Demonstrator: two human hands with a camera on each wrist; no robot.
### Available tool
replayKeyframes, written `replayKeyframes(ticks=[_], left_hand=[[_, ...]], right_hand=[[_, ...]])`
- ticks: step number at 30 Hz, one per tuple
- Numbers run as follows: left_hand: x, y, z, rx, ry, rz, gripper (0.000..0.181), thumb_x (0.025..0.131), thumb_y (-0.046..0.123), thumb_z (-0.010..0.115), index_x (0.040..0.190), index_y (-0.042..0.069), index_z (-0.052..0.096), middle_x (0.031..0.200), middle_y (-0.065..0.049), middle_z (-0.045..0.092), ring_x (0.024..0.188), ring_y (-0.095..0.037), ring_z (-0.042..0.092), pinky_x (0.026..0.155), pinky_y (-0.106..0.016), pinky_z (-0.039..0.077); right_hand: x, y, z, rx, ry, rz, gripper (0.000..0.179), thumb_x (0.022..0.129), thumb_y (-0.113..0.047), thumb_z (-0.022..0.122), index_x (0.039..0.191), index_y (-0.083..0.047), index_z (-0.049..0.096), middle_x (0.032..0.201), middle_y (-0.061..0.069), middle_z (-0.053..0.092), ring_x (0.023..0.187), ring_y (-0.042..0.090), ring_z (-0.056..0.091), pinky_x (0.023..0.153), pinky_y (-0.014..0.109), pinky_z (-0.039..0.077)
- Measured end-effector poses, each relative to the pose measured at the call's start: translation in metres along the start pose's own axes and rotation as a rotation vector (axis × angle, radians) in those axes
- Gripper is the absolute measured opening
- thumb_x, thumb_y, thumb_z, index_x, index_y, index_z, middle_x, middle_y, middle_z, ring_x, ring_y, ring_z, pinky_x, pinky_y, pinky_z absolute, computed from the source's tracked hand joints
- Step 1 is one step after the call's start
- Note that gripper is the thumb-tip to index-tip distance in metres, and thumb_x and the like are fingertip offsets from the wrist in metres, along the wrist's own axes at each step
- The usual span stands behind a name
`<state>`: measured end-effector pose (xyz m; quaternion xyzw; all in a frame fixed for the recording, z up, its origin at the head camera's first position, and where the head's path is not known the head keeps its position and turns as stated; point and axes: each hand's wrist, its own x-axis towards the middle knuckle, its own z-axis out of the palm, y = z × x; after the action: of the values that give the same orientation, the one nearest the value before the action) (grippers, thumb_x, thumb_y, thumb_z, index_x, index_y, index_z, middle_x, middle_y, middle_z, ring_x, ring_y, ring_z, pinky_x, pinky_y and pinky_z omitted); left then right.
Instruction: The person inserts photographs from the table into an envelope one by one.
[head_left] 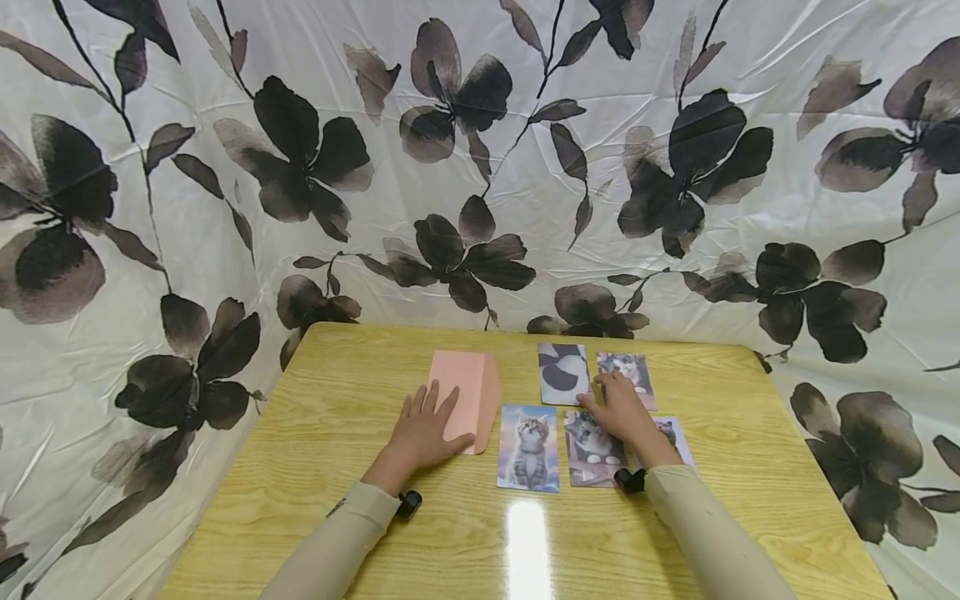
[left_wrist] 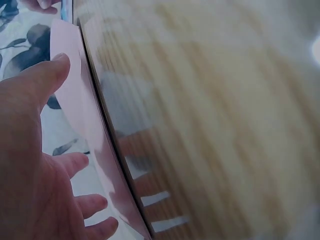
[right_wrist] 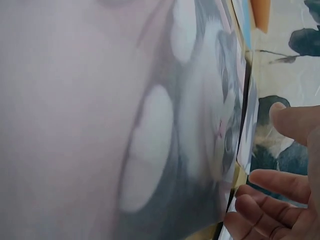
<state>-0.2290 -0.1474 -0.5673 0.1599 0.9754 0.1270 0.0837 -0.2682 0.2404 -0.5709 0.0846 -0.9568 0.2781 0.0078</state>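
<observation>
A pink envelope (head_left: 459, 373), its pointed flap open to the right, lies left of several cat picture cards. My left hand (head_left: 426, 431) rests on it with fingers spread and thumb towards the near edge. My right hand (head_left: 622, 410) is over the cards, thumb and fingers apart with nothing between them. Its fingertips are near a grey-and-white card (head_left: 561, 375) and a kitten card (head_left: 613, 365) in the back row. Below the hand is a grey kitten card (head_left: 588, 454). The forearm partly hides another card (head_left: 678, 437). A tabby kitten card (head_left: 528, 450) lies at the front left.
The cards and envelope lie on a yellow wood-grain table (head_left: 330, 508). Behind it hangs a white cloth (head_left: 555, 267) with dark flowers, also along both sides. A bright reflection shows on the near tabletop. Both wrists wear small black cameras.
</observation>
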Motion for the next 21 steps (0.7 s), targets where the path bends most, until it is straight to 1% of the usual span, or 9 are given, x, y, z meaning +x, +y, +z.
replayKeyframes(ticks=[2, 5, 8, 12, 15, 21], left_hand=[[-0.0007, -0.0001, 0.0007, -0.005, 0.007, 0.004, 0.092, 0.103, 0.067, 0.058, 0.173, 0.017, 0.025, 0.177, -0.027, 0.013, 0.163, -0.049, 0.012, 0.129, -0.067, 0.01], [-0.0019, -0.0004, 0.0013, 0.0, 0.004, 0.003, 0.092, 0.103, 0.067, 0.057, 0.173, 0.017, 0.025, 0.177, -0.026, 0.012, 0.163, -0.049, 0.011, 0.129, -0.066, 0.01], [-0.0025, -0.0007, 0.0017, 0.005, -0.004, -0.001, 0.092, 0.104, 0.068, 0.056, 0.173, 0.017, 0.024, 0.177, -0.026, 0.011, 0.163, -0.049, 0.011, 0.129, -0.066, 0.01], [-0.0026, -0.0012, 0.0017, 0.002, -0.006, -0.011, 0.093, 0.103, 0.067, 0.057, 0.173, 0.014, 0.023, 0.177, -0.028, 0.01, 0.163, -0.05, 0.011, 0.13, -0.066, 0.01], [-0.0025, -0.001, 0.0019, 0.009, -0.016, -0.025, 0.095, 0.103, 0.068, 0.056, 0.174, 0.014, 0.021, 0.176, -0.03, 0.009, 0.163, -0.05, 0.011, 0.13, -0.064, 0.01], [-0.0037, 0.0022, 0.0021, -0.021, -0.012, -0.033, 0.097, 0.103, 0.066, 0.06, 0.173, 0.011, 0.022, 0.175, -0.033, 0.01, 0.163, -0.051, 0.011, 0.13, -0.063, 0.012]], right_hand=[[0.0002, -0.0007, 0.0011, 0.004, 0.007, 0.002, 0.059, 0.103, -0.035, 0.073, 0.136, 0.012, 0.061, 0.123, 0.029, 0.061, 0.115, 0.045, 0.058, 0.097, 0.06, 0.05], [0.0001, -0.0021, 0.0022, 0.002, 0.019, 0.007, 0.056, 0.102, -0.034, 0.074, 0.132, 0.012, 0.062, 0.125, 0.031, 0.061, 0.117, 0.047, 0.058, 0.098, 0.06, 0.05], [0.0005, -0.004, 0.0023, -0.006, 0.028, 0.02, 0.052, 0.102, -0.033, 0.074, 0.125, 0.013, 0.064, 0.124, 0.032, 0.061, 0.115, 0.047, 0.059, 0.099, 0.06, 0.05], [0.001, -0.0062, 0.0024, -0.026, 0.028, 0.042, 0.048, 0.102, -0.032, 0.074, 0.118, 0.012, 0.064, 0.114, 0.029, 0.062, 0.104, 0.043, 0.06, 0.093, 0.057, 0.051], [0.0011, -0.0074, 0.0025, -0.029, 0.024, 0.067, 0.049, 0.101, -0.033, 0.075, 0.117, 0.012, 0.064, 0.112, 0.028, 0.061, 0.1, 0.041, 0.06, 0.092, 0.057, 0.051], [0.0019, -0.0089, 0.0028, -0.023, 0.032, 0.103, 0.049, 0.1, -0.034, 0.076, 0.115, 0.011, 0.064, 0.112, 0.028, 0.063, 0.101, 0.041, 0.061, 0.093, 0.057, 0.052]])
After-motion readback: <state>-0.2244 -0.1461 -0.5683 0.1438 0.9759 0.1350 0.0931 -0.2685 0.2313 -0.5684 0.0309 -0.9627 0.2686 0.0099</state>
